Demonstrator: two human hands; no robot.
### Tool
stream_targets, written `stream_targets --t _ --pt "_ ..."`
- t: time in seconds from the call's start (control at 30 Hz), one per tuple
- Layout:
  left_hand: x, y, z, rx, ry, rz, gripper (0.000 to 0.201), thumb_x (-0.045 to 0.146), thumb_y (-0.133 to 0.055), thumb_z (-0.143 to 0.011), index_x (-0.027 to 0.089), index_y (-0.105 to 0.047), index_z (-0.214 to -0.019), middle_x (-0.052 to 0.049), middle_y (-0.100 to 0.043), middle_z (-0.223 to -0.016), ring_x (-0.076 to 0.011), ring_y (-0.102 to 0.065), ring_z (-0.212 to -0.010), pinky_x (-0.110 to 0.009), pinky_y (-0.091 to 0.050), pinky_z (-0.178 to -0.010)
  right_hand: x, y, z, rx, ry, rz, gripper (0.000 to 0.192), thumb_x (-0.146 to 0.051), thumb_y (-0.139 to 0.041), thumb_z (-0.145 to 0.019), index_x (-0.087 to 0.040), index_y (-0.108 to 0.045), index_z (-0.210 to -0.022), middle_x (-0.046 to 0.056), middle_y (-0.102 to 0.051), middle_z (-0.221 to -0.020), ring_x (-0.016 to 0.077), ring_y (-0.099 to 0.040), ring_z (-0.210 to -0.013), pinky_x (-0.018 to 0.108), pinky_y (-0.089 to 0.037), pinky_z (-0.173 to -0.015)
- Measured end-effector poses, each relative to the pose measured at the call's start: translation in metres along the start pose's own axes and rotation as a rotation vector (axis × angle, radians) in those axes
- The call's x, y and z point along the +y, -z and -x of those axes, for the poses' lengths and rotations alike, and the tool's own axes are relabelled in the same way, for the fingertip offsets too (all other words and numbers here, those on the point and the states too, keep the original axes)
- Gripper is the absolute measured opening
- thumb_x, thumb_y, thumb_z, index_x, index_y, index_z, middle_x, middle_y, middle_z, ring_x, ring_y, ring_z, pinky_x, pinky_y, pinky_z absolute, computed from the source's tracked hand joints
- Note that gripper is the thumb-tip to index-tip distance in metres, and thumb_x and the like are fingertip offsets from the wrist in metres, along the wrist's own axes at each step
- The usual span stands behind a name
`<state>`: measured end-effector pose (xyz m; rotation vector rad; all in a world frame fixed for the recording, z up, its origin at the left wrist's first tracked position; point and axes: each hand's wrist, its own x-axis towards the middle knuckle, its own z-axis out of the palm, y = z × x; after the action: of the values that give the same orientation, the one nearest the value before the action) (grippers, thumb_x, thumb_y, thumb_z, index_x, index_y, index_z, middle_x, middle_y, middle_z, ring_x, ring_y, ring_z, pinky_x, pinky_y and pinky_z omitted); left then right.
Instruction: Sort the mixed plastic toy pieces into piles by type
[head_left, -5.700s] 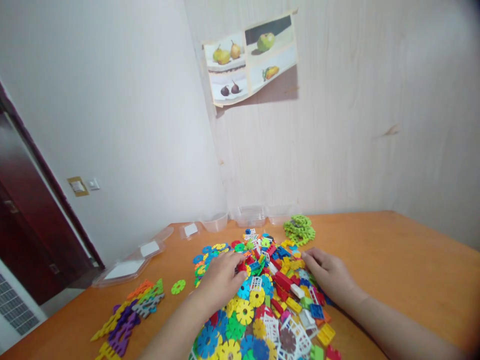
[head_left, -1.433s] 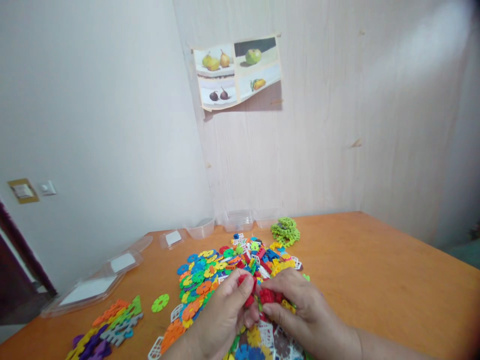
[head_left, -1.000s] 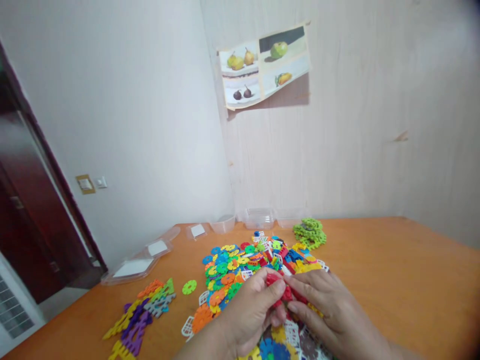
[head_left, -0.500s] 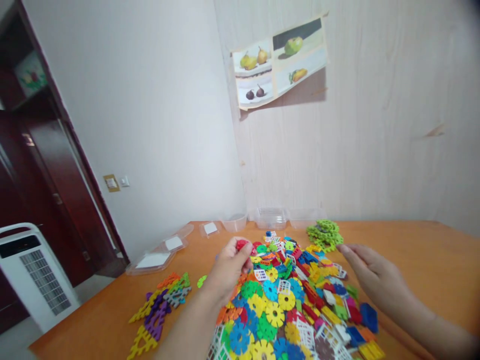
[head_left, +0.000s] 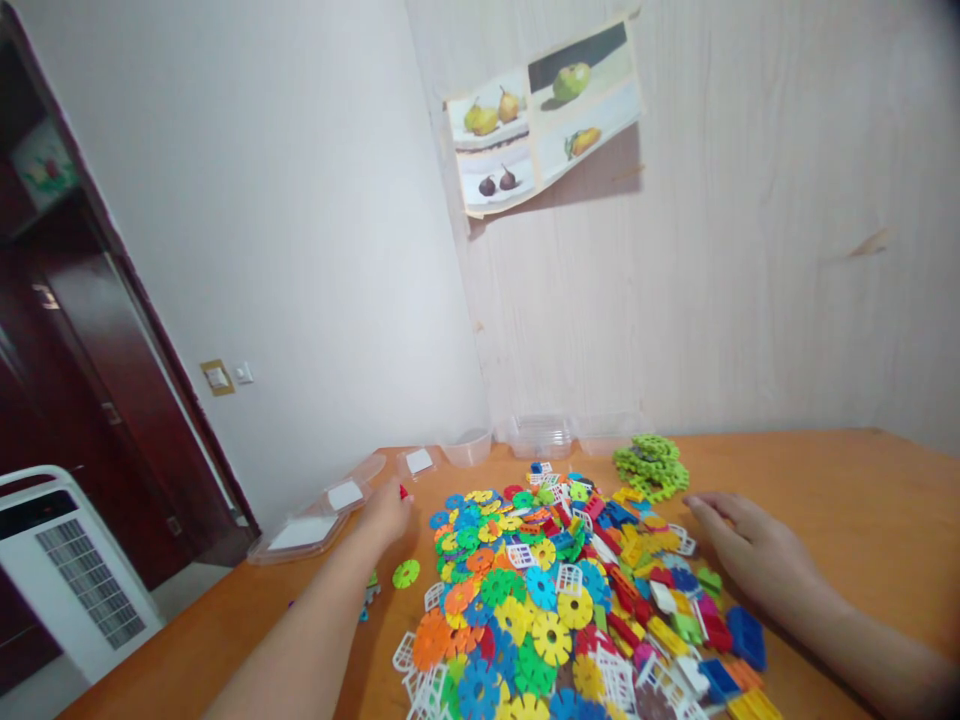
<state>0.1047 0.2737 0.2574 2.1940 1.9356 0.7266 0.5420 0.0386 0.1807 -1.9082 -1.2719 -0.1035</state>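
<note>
My left hand (head_left: 386, 515) is closed on a small red plastic piece (head_left: 403, 492); only a bit of it shows past the fingers. This hand is over the left side of the table, left of a big heap of colourful toy pieces. Notched snowflake discs (head_left: 551, 637) in several colours fill the heap's left and middle. Toy bricks (head_left: 664, 635) lie at its right, with white lattice window pieces (head_left: 519, 556) among them. My right hand (head_left: 739, 530) rests by the heap's right edge with fingers loosely stretched out and nothing visible in them, just below a pile of green pieces (head_left: 651, 468).
Clear plastic tubs (head_left: 540, 437) stand along the wall at the back of the orange table (head_left: 810, 470). Flat lids (head_left: 304, 535) with white labels lie at the left edge. One lime-green disc (head_left: 406, 573) sits apart from the heap. My left forearm hides more pieces behind it.
My left hand has moved left, away from the heap, carrying the red piece. My right hand has shifted slightly and stays beside the heap. The view has turned a little.
</note>
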Motion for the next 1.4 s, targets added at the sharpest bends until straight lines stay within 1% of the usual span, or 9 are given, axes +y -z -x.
stream_targets --t 0.27,0.37,0.57,0.83,0.93,1.03,1.13,1.23,1.4 --pt "-0.022 -0.028 -0.009 -0.069 -0.005 -0.230 0.006 0.022 -0.061 -0.083 0.016 -0.061 -0.086 -0.011 -0.070 -0.093 -0.0221 -0.063 -0.085 -0.027 -0.039 -0.071 0.002 -0.003 0.000 -0.012 -0.037 -0.034 0.041 -0.047 -0.042 -0.092 -0.021 -0.073 -0.095 0.009 -0.073 -0.102 0.0274 -0.066 -0.096 0.037 -0.051 -0.078" --pt "-0.026 -0.032 -0.014 -0.066 -0.014 -0.268 0.011 0.026 -0.059 -0.085 0.016 -0.061 -0.086 -0.012 -0.070 -0.095 -0.0232 -0.063 -0.087 -0.028 -0.039 -0.071 0.002 -0.003 0.000 -0.020 -0.028 -0.042 0.040 -0.047 -0.043 -0.092 -0.020 -0.073 -0.097 0.009 -0.073 -0.101 0.0271 -0.065 -0.096 0.038 -0.050 -0.081" --pt "-0.032 -0.032 -0.015 -0.052 -0.012 -0.266 0.016 0.031 -0.060 -0.085 0.015 -0.061 -0.084 -0.012 -0.069 -0.086 -0.0245 -0.063 -0.084 -0.029 -0.038 -0.067 -0.003 -0.001 0.001 -0.026 -0.055 -0.065 0.036 -0.044 -0.046 -0.090 -0.020 -0.072 -0.097 0.009 -0.073 -0.099 0.0267 -0.066 -0.095 0.037 -0.050 -0.082" --pt "-0.032 -0.024 -0.007 -0.016 0.027 -0.168 0.019 0.035 -0.066 -0.081 0.017 -0.061 -0.082 -0.005 -0.068 -0.077 -0.0203 -0.063 -0.076 -0.026 -0.037 -0.063 -0.001 -0.002 0.000 -0.028 -0.052 -0.063 0.037 -0.045 -0.046 -0.088 -0.020 -0.072 -0.098 0.008 -0.073 -0.101 0.0263 -0.065 -0.096 0.036 -0.050 -0.082" --pt "-0.034 -0.018 -0.008 0.010 0.053 -0.128 0.019 0.036 -0.058 -0.087 0.018 -0.061 -0.083 -0.004 -0.067 -0.072 -0.0195 -0.063 -0.075 -0.025 -0.037 -0.062 0.000 -0.003 0.000 -0.050 -0.065 -0.055 0.037 -0.045 -0.045 -0.089 -0.021 -0.072 -0.100 0.008 -0.073 -0.103 0.0264 -0.065 -0.099 0.036 -0.050 -0.084" --pt "-0.039 -0.015 -0.013 0.032 0.066 -0.099 0.016 0.028 -0.050 -0.090 0.018 -0.061 -0.085 -0.004 -0.068 -0.073 -0.0183 -0.063 -0.073 -0.025 -0.037 -0.060 0.001 -0.002 0.000 -0.048 -0.064 -0.047 0.037 -0.045 -0.044 -0.090 -0.022 -0.072 -0.099 0.008 -0.073 -0.103 0.0268 -0.065 -0.099 0.036 -0.049 -0.084" --pt "-0.043 -0.017 -0.016 0.028 0.057 -0.084 0.013 0.031 -0.058 -0.085 0.019 -0.061 -0.083 -0.003 -0.069 -0.071 -0.0188 -0.064 -0.069 -0.025 -0.039 -0.059 0.002 -0.003 0.001 -0.048 -0.057 -0.051 0.038 -0.046 -0.044 -0.090 -0.022 -0.072 -0.098 0.008 -0.073 -0.103 0.0270 -0.065 -0.098 0.037 -0.049 -0.084" --pt "-0.043 -0.022 -0.017 0.002 0.023 -0.090 0.021 0.038 -0.070 -0.076 0.019 -0.063 -0.081 -0.003 -0.069 -0.071 -0.0202 -0.064 -0.069 -0.026 -0.041 -0.060 0.005 -0.004 0.001 -0.047 -0.060 -0.054 0.037 -0.046 -0.045 -0.090 -0.023 -0.071 -0.098 0.007 -0.072 -0.104 0.0272 -0.064 -0.100 0.037 -0.049 -0.084" --pt "-0.039 -0.026 -0.019 -0.037 -0.038 -0.124 0.017 0.035 -0.065 -0.080 0.019 -0.067 -0.074 -0.006 -0.070 -0.072 -0.0222 -0.066 -0.075 -0.028 -0.043 -0.066 0.008 -0.007 0.000 -0.051 -0.064 -0.056 0.037 -0.047 -0.044 -0.090 -0.022 -0.071 -0.100 0.007 -0.072 -0.107 0.0273 -0.064 -0.101 0.038 -0.048 -0.085"
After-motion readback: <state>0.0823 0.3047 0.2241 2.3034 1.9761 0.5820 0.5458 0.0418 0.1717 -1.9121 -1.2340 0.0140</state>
